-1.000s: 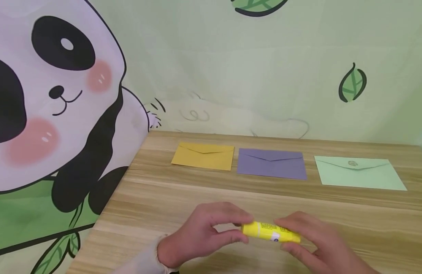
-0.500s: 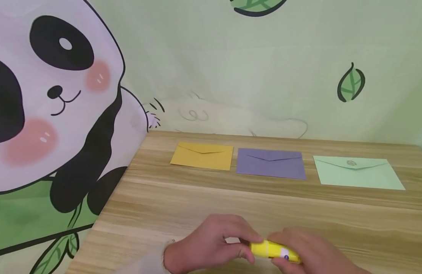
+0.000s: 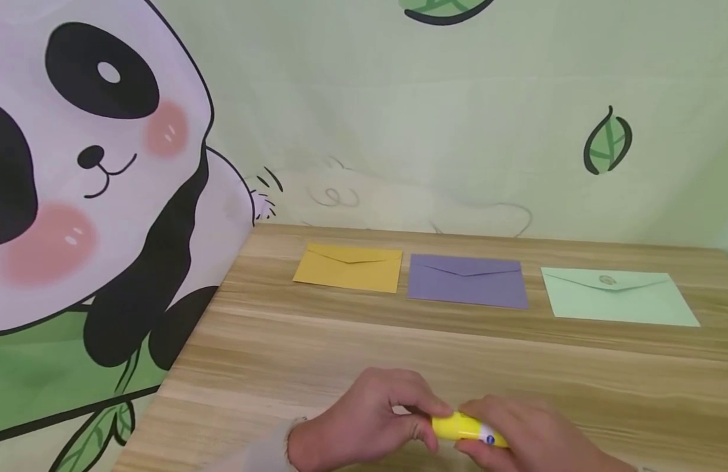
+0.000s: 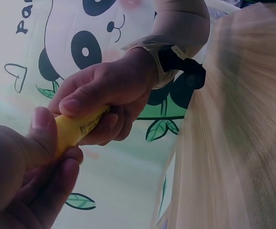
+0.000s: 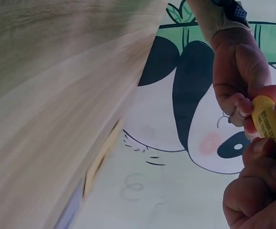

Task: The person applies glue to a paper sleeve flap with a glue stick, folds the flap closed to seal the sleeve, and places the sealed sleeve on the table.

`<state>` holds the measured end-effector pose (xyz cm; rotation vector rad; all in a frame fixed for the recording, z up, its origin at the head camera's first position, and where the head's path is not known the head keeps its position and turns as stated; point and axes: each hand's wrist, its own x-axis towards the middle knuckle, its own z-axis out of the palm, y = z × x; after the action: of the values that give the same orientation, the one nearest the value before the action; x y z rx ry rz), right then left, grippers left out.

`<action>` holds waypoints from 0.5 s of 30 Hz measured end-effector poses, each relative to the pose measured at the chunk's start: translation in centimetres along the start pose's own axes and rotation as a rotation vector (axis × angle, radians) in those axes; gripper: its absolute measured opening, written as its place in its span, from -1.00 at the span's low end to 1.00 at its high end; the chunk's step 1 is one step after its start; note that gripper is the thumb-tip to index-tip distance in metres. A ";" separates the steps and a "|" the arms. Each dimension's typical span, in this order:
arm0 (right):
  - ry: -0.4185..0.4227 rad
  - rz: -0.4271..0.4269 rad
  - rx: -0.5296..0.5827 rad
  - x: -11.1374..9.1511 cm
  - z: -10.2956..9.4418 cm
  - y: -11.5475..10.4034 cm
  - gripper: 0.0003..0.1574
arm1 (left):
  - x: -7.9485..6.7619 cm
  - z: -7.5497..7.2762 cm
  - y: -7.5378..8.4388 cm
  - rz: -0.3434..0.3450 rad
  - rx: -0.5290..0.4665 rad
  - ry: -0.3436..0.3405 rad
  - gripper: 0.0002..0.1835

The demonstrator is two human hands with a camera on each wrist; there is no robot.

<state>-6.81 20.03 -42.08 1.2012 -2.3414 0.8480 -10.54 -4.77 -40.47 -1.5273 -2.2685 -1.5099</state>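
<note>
Held between both hands in the head view is a yellow glue stick [image 3: 458,427] with a white and blue mark. My left hand [image 3: 364,419] pinches its left end between thumb and fingers. The right hand [image 3: 529,432] grips the other end, and its fingers hide part of the barrel. Small print shows on the glue stick [image 4: 83,126] in the left wrist view. In the right wrist view the glue stick [image 5: 266,117] is partly covered by the fingers. A yellow envelope [image 3: 349,272], a purple envelope [image 3: 467,288] and a mint envelope [image 3: 620,305] lie beyond the hands.
The envelopes lie in a row, flaps up, toward the back of the wood-grain table [image 3: 317,347]. A round seal [image 3: 608,280] marks the mint one. Behind the table hangs a green cloth [image 3: 387,124] printed with a panda and leaves.
Both hands have come down toward the near side and slightly right with the glue stick. The right hand has moved further over it and covers more of the barrel. The envelopes stay put.
</note>
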 end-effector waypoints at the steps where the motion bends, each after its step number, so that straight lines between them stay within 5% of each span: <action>1: 0.000 -0.001 0.000 0.0 0.1 0.0 -0.65 | 0.0 0.0 0.0 -0.008 -0.002 0.002 -0.71; 11: -0.004 -0.001 0.009 0.5 0.0 0.0 -0.66 | -0.2 0.0 -0.1 -0.002 0.003 0.012 -0.68; 15: -0.087 0.150 0.040 1.0 0.0 -0.6 -0.69 | -0.5 -0.4 -0.3 0.065 0.036 0.024 -0.67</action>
<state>-6.83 19.17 -41.27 1.1100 -2.5216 0.9123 -10.75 -5.43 -40.69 -1.5494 -2.1982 -1.4554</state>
